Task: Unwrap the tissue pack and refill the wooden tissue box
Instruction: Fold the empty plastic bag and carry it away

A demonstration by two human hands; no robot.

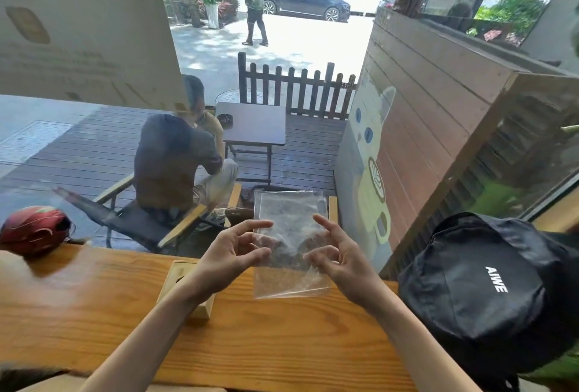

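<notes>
An empty clear plastic wrapper (289,219) is held upright above the wooden counter (94,313), flat and see-through. My left hand (232,250) pinches its left edge with thumb and fingers. My right hand (338,253) pinches its right edge the same way. The wooden tissue box (180,275) stands on the counter under my left wrist, which hides most of it. No tissues show in the wrapper, and the box's inside is hidden.
A black backpack (479,294) lies on the counter's right end. A red helmet (33,230) sits at the far left edge. A glass window runs along the counter's far side; beyond it a person sits on a deck chair.
</notes>
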